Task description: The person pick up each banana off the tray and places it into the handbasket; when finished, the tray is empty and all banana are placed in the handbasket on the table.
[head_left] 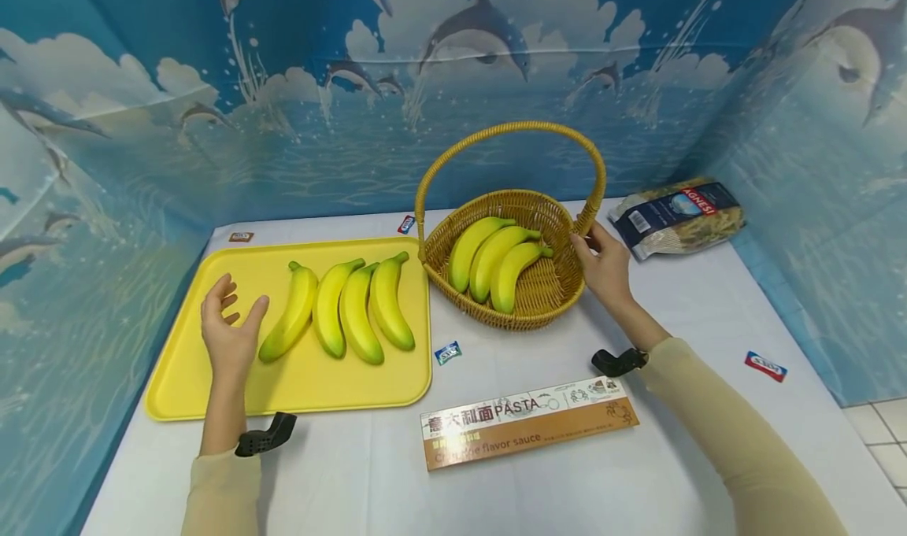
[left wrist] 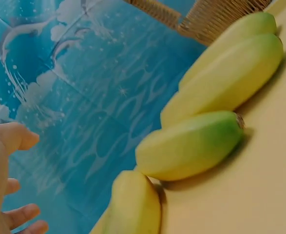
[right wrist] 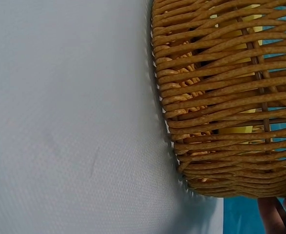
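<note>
My left hand is over the left part of a yellow tray, thumb and fingers spread apart around nothing. Just right of it, several yellow bananas with green tips lie side by side on the tray; the left wrist view shows these bananas apart from the fingers. My right hand grips the right side of a wicker basket where its tall handle joins the rim. Three bananas lie inside. In the right wrist view, the fingers touch the basket's woven wall.
A pasta bag lies behind the right hand. A long pasta box lies in front of the basket. Small wrapped packets, among them a green one and a red one, are scattered on the white tablecloth.
</note>
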Motion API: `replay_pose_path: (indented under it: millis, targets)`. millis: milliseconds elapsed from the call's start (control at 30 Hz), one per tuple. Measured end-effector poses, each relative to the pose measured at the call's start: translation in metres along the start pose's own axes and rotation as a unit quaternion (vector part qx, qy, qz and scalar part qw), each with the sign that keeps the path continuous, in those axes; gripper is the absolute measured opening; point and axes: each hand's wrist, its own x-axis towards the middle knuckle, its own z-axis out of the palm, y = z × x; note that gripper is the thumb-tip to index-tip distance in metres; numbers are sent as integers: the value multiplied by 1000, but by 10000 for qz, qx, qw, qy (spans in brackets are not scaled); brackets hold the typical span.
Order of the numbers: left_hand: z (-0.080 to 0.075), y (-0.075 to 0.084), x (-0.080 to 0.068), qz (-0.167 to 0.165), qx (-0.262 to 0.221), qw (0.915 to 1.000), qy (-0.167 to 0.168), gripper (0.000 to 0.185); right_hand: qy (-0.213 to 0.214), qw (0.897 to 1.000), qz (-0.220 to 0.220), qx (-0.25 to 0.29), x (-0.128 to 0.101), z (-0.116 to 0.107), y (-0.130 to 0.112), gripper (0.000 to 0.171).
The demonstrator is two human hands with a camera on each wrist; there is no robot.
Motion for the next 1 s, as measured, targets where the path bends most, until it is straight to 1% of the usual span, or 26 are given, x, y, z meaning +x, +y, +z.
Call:
replay_pose_path:
  millis: [133, 267, 333, 400, 500, 633, 733, 867, 1000]
  targets:
    - [2, -10, 1, -400, 207, 9975, -541, 72, -19, 10000, 34, 17, 0, 1, 0, 40]
    - [6, -20, 1, -790, 414, 9904, -1060, 81, 11, 10000, 10, 22, 0, 1, -1, 40]
    - [9, -26, 0, -911, 509, 9867, -1247, 84, 25, 10000, -3, 15, 0, 1, 0, 40]
    - [12, -32, 0, -902, 608, 9849, -1349, 85, 29, 10000, -2, 6, 0, 0, 0, 40]
    - [18, -41, -1, -844, 785, 9829, -1434, 79, 33, 10000, 19, -4, 0, -1, 0, 40]
    - [24, -48, -2, -828, 957, 9816, -1432, 63, 53, 10000, -16, -5, 0, -1, 1, 40]
    - [26, -49, -3, -900, 979, 9811, -1405, 56, 77, 10000, -52, -7, 0, -1, 2, 40]
    - [25, -47, -3, -1001, 959, 9812, -1340, 56, 81, 9999, -63, -20, -1, 0, 2, 39]
    - [26, -43, -5, -1015, 940, 9841, -1112, 54, 86, 9999, -56, -25, -1, 1, 2, 39]
